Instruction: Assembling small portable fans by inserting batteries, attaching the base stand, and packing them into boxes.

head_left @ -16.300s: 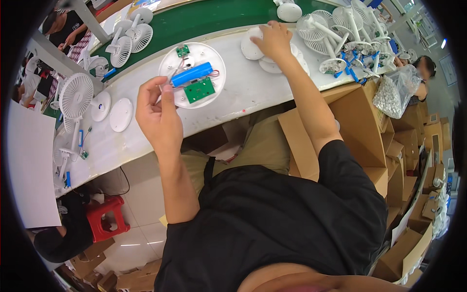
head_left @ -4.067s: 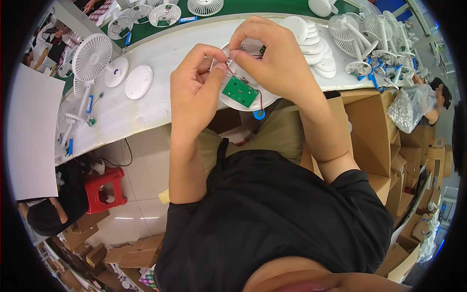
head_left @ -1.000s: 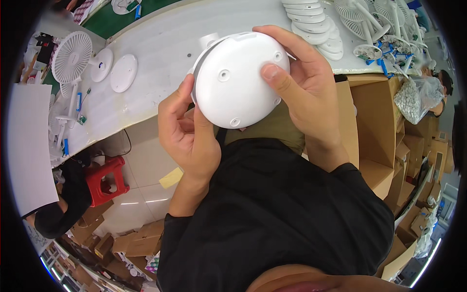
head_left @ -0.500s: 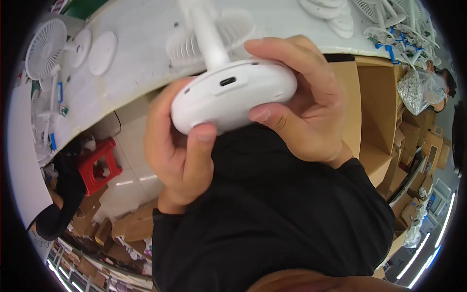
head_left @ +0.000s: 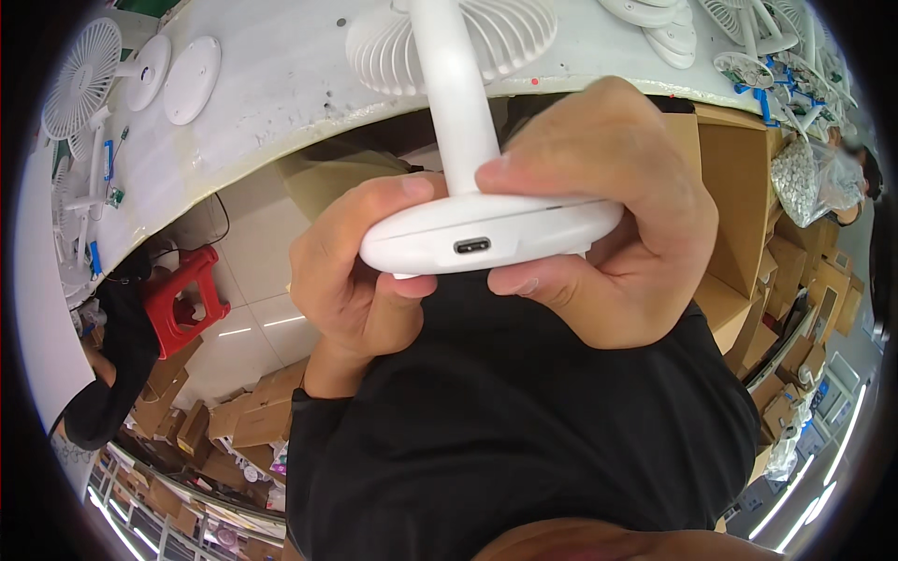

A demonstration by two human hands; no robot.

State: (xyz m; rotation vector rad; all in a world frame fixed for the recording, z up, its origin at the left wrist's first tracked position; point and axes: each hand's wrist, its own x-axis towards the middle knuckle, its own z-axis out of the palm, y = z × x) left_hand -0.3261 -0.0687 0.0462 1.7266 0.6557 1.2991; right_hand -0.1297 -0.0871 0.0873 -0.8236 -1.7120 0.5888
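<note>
Between my hands I hold a white desk fan by its round base (head_left: 426, 245), close to my chest. The rim faces me and shows a small dark charging port (head_left: 472, 246). The fan's stem (head_left: 456, 103) runs from the base toward the table, ending at its slatted head (head_left: 510, 42). My left hand (head_left: 360, 262) pinches the base's left side, thumb underneath and fingertips on top. My right hand (head_left: 617, 215) grips the other side the same way, its index fingertip beside the stem's foot. The other fingers are partly hidden.
A white worktable (head_left: 271, 84) stretches ahead, with round white fan bases (head_left: 194, 79) and a fan (head_left: 84, 79) at left. More fan parts and blue-handled pieces (head_left: 753, 103) lie at right. A red stool (head_left: 187, 301) stands left, near another person's dark sleeve (head_left: 117, 365). Cardboard boxes (head_left: 730, 206) stand right.
Both hands have brought the fan nearer to me and slightly right. The base has tilted, so its underside has turned from view and the port faces me more squarely.
</note>
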